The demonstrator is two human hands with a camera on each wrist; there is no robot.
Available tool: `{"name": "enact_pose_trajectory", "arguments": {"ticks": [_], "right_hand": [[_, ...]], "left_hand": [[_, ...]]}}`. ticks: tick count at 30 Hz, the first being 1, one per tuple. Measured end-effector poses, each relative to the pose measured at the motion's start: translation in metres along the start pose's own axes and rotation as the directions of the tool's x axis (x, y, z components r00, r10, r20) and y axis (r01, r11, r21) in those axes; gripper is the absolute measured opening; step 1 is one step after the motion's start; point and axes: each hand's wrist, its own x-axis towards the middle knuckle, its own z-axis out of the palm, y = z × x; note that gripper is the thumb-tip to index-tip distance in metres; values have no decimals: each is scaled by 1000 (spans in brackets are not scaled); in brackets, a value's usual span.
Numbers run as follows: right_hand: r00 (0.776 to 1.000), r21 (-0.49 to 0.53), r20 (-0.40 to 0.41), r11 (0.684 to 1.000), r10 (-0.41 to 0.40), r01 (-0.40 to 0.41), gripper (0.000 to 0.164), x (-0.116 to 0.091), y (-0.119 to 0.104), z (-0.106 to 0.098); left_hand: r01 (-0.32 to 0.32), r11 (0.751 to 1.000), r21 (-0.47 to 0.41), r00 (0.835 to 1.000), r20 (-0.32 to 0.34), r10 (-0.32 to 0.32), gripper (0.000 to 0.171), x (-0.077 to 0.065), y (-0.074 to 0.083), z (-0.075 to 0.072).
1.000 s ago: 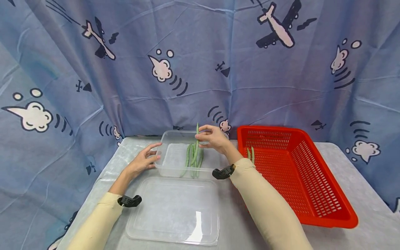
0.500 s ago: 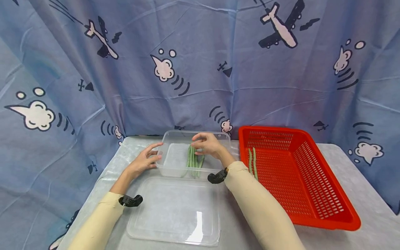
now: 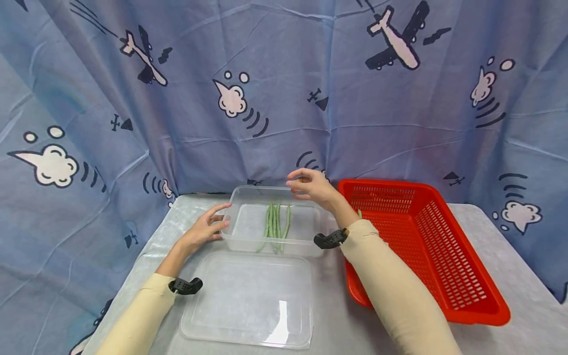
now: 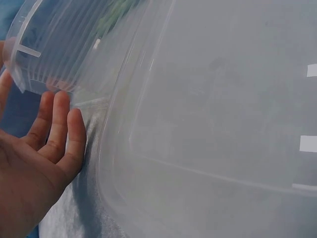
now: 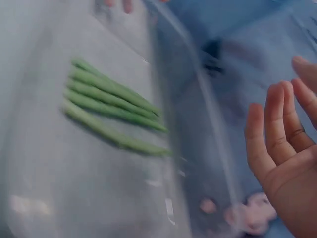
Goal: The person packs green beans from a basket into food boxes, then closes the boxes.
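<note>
A clear plastic container (image 3: 248, 241) stands at the back of the table, with several green beans (image 3: 270, 222) laid side by side in it. In the right wrist view, one green bean (image 5: 116, 136) lies slightly apart from the rest. My left hand (image 3: 206, 229) is at the container's left end, its spread fingertips (image 4: 60, 99) resting against the outer wall. My right hand (image 3: 312, 187) hovers over the container's back right rim, holding nothing, its fingers (image 5: 275, 119) loosely extended.
A clear lid (image 3: 248, 298) lies flat in front of the container. On the right stands a red plastic basket (image 3: 477, 256); a green bean tip (image 3: 360, 213) shows in it beside my right forearm. A blue patterned curtain (image 3: 275, 98) hangs behind the table.
My right hand lowered a green bean into the container among the others, let it go, and then rose back and to the right. My left hand stayed at the container's end.
</note>
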Motion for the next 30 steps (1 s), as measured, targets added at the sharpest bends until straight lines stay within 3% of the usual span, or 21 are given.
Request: {"name": "enact_pose_trajectory", "arguments": {"ticks": [5, 10, 15, 19, 23, 30], "right_hand": [[996, -24, -72, 998, -57, 55, 36, -15, -12, -39], [986, -12, -154, 998, -59, 58, 26, -30, -7, -79], [981, -75, -188, 997, -48, 35, 38, -50, 4, -116], [983, -181, -185, 983, -11, -23, 51, -67, 17, -141], [988, -302, -153, 951, 10, -57, 53, -78, 37, -162], [997, -426, -75, 904, 8, -40, 54, -87, 68, -179]], "left_hand": [[-1, 1000, 5, 1000, 2, 1, 60, -2, -2, 0], [1, 1000, 7, 1000, 4, -1, 60, -4, -4, -1], [-2, 1000, 1, 1000, 5, 2, 60, -2, -3, 1], [3, 1000, -2, 1000, 7, -3, 60, -1, -2, 1], [1, 1000, 8, 1000, 2, -1, 60, -1, -2, 1], [-12, 1000, 5, 1000, 18, 12, 60, 0, -1, 1]]}}
